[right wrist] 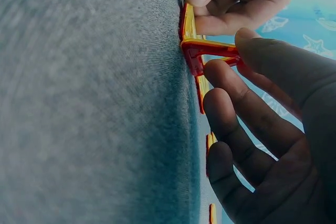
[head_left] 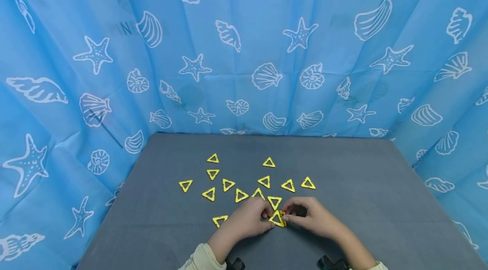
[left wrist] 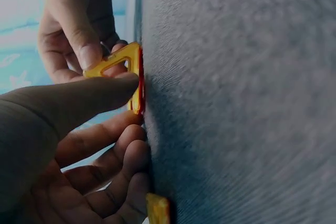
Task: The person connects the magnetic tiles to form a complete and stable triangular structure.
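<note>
Near the table's front, my left hand (head_left: 249,219) pinches a flat yellow triangular tile (head_left: 277,224) between thumb and index finger, its other fingers loosely bent beside the cloth. My right hand (head_left: 314,219) pinches a second triangular tile (right wrist: 194,59) by one corner, thumb against fingers. That one stands tilted up from the table, its red side showing in the right wrist view and its yellow side in the left wrist view. Its lower edge meets the flat tile; whether they are joined I cannot tell. Another yellow triangle (head_left: 274,197) lies just beyond the fingertips.
Several yellow triangular tiles lie scattered on the grey table (head_left: 362,202), mostly beyond the hands and to the left. One triangle (head_left: 217,219) is partly beside the left forearm. A blue curtain (head_left: 236,37) with white shells and starfish hangs behind and along both sides.
</note>
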Demonstrator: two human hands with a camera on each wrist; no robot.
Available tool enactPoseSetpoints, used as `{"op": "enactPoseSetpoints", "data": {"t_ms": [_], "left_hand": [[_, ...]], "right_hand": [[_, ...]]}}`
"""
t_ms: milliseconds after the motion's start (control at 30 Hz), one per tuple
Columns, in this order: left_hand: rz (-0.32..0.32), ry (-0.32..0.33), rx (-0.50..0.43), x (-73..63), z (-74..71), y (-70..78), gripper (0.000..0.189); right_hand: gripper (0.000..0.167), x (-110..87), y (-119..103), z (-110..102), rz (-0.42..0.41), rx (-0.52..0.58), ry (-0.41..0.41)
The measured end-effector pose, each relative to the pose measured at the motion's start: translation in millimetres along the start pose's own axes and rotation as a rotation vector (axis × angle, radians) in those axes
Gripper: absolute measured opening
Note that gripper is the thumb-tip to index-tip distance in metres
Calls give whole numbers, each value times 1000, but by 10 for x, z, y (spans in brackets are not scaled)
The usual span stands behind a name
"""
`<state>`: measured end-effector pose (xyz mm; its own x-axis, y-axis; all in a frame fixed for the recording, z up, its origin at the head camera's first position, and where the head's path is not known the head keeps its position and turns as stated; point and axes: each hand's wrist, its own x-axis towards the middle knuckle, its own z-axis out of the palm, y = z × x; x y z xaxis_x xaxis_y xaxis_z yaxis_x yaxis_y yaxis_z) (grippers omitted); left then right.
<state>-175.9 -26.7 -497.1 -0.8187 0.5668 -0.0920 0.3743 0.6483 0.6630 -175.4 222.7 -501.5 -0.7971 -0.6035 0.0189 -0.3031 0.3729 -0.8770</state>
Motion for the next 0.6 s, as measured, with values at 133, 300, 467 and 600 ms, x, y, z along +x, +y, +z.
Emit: {"op": "enactPoseSetpoints", "data": {"t_ms": [133,300,467,600], "left_hand": [[7,2,-40,18,-31,-22,12],[12,17,-51,57,-103,-23,11],[23,45,-1,100,-145,4,17],[43,62,36,162,-130,10,22]], "right_hand": [[18,3,0,0,10,8,-5],[17,6,-3,-8,23,17,-6],[17,1,-7,-21,17,27,-21],[18,-6,1,-27,1,42,-44]]}}
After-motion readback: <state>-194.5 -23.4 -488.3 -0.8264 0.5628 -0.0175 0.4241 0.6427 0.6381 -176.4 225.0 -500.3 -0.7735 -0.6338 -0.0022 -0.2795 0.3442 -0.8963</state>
